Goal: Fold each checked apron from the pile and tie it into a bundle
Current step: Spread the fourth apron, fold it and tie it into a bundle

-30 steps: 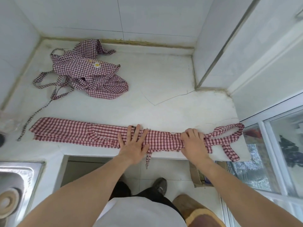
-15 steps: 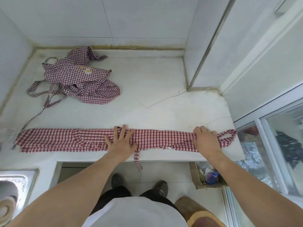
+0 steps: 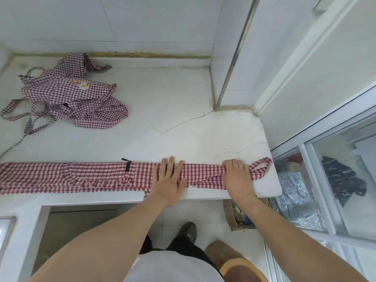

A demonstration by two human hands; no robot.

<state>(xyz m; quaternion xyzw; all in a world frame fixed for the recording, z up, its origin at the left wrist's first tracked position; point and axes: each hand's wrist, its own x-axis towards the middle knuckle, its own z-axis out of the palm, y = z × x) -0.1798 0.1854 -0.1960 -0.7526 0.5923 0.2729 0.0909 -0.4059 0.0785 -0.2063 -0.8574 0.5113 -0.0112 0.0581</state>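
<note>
Left hand (image 3: 168,181) flat, right hand (image 3: 237,178) curled

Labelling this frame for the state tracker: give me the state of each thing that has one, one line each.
red checked apron: folded into a long narrow strip, flat along the front counter edge
neck loop: sticking out past the right hand
left hand: fingers straight, pressing the strip
right hand: fingers curled over the strip's end
purple checked apron: crumpled, unfolded, straps loose
counter: cracked surface
</note>
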